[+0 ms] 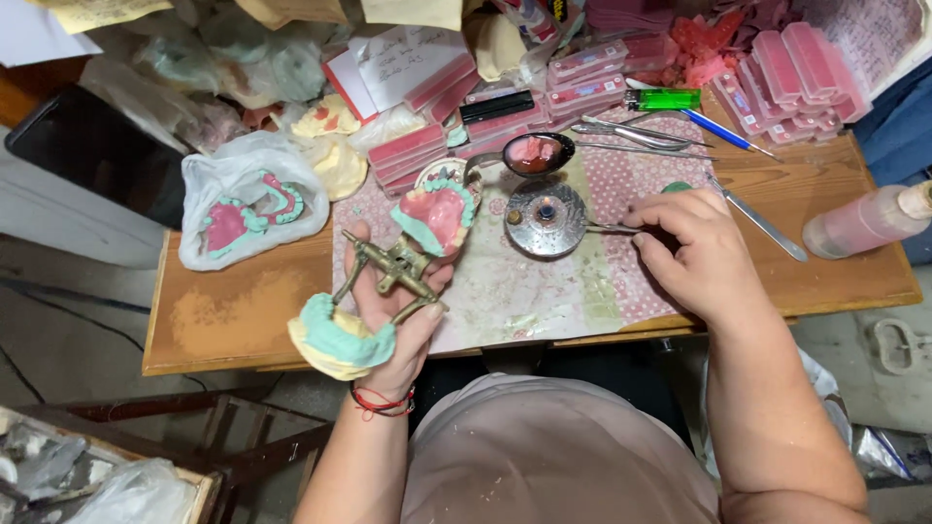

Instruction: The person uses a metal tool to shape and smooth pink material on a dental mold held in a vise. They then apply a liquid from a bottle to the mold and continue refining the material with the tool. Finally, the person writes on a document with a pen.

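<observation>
The hinged articulator (393, 272) is dull brass, carrying a pink and mint-green denture model (439, 215) and a mint-and-cream cast (340, 342). The table mat (544, 286) shows pink dots on pale cloth. The lighter (663, 99) is bright green, the bottle (869, 219) pink, the wristband (381, 402) red.

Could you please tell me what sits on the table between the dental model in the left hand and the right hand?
A small round metal burner sits between the dental model and the right hand, seen in the head view.

Green lighter (663, 99), pink bottle (867, 221), spoon (532, 154).
</observation>
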